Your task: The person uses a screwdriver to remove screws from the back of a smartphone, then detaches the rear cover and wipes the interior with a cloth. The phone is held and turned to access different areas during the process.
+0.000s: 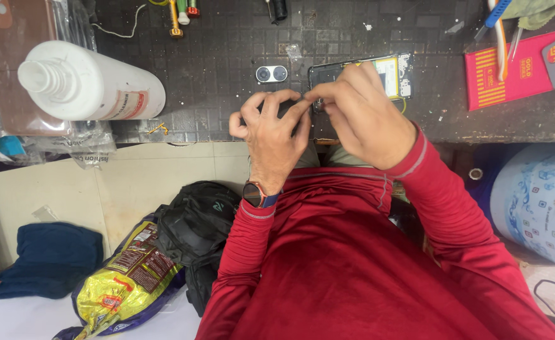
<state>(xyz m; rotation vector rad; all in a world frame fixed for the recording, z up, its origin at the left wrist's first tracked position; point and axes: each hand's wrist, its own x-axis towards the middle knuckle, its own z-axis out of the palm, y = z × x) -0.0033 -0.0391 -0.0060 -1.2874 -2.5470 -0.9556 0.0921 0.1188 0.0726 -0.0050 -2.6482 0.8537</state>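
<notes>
Head view, looking down over the dark, grid-patterned bench [227, 56].

Opened smartphone with its back cover off [387, 72] lies flat near the bench's front edge, right of centre. A pale battery and a strip of circuit board show at its right end; the left end is covered by the hands.

Left hand [271, 129]: fingers curled, thumb and forefinger tips pressed together at the phone's left end. Whatever is pinched there is too small to tell. A dark watch with a blue strap [256, 195] sits on that wrist.

Right hand [362, 113]: lies over the phone's left half, fingers bent down, narrow pinch meeting the left fingertips at the same spot. I cannot tell whether it holds a tool or a part.

Both arms in red long sleeves [365, 252].

Surroundings:
- Small oval silver camera bezel with 2 round lenses [271, 74], on the bench just left of the phone, apart from both hands.
- Large white plastic bottle lying on its side [95, 85], far left of the bench.
- Red card packet [510, 75], right end of the bench, with slim hand tools [501, 31] across it.
- Black backpack [195, 226] and yellow printed bag [126, 286] on the floor below the bench.
</notes>
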